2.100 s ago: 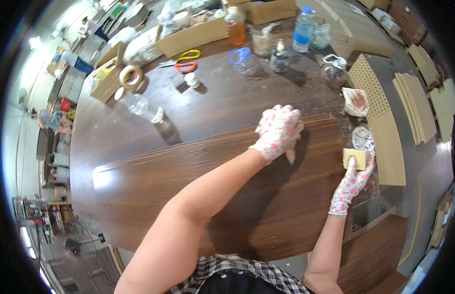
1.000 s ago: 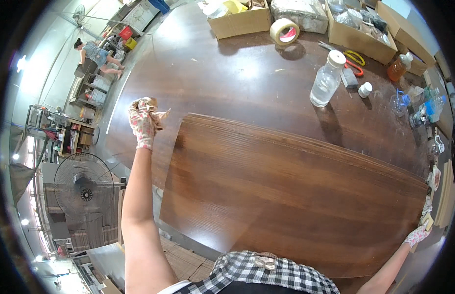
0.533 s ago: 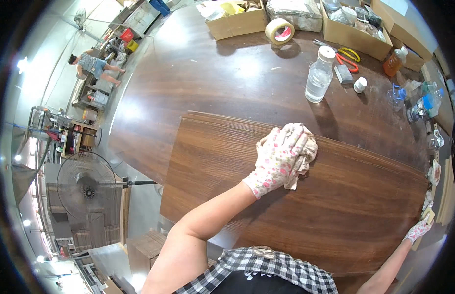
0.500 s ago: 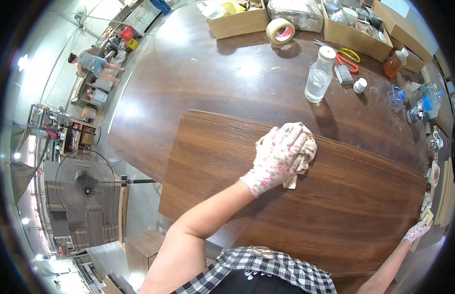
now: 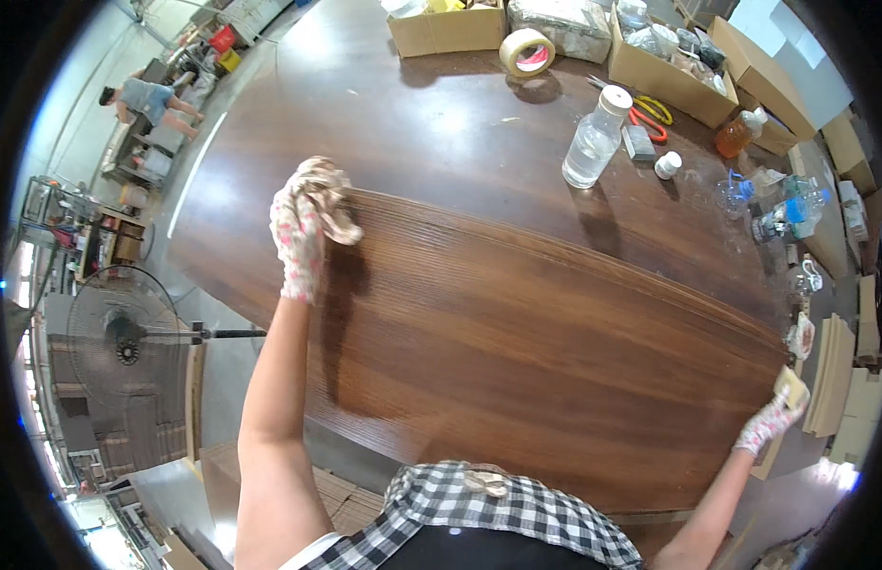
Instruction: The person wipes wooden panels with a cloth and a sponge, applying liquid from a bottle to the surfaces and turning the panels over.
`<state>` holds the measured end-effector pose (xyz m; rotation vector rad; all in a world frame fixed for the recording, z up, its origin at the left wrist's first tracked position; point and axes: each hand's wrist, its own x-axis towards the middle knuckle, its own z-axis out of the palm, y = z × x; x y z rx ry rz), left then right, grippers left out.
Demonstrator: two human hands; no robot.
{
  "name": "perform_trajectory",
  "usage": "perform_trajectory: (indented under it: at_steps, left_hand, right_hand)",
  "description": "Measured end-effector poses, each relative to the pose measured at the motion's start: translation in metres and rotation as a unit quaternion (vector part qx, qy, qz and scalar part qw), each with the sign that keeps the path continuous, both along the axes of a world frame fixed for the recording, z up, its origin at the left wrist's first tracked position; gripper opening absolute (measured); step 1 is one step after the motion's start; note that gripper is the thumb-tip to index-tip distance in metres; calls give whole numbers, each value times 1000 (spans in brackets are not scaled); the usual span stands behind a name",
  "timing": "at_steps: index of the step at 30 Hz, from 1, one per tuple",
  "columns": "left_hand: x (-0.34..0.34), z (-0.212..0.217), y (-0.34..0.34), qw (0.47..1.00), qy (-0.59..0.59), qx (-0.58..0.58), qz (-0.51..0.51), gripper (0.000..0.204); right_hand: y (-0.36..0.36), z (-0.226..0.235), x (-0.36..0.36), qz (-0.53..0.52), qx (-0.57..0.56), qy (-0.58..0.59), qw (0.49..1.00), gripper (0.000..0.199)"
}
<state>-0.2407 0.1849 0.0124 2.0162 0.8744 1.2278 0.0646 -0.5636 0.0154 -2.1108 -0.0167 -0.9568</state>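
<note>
Now | left hand (image 5: 303,228): gloved fingers curled tight around a crumpled rag (image 5: 329,195) on the wooden panel's (image 5: 545,351) far-left corner | right hand (image 5: 769,423): fingers closed around a yellow block (image 5: 792,387) at the panel's right end

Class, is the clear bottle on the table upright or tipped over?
Upright: the bottle stands on its base on the table, white cap on top.

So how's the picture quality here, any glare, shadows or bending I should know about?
Head view: fisheye bends the wood panel's edges toward the rim, corners black. Soft glare streaks the table at upper left. The left hand, gripping a cloth, throws a dark shadow on the panel. The right hand sits small and slightly soft near the right rim.
</note>
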Motion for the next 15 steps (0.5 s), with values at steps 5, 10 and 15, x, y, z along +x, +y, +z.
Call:
perform_trajectory:
  at_steps: [5,10,15]
  left_hand:
    - [-6,30,-139,945,95,-4,-313,26]
    - [-10,25,-172,837,214,61,-500,25]
    - [-11,23,-170,740,233,31,-630,24]
  right_hand:
    - [265,28,-67,288,125,90,945,60]
    - [404,27,-100,425,87,183,882,63]
    - [496,36,-132,500,54,242,830,68]
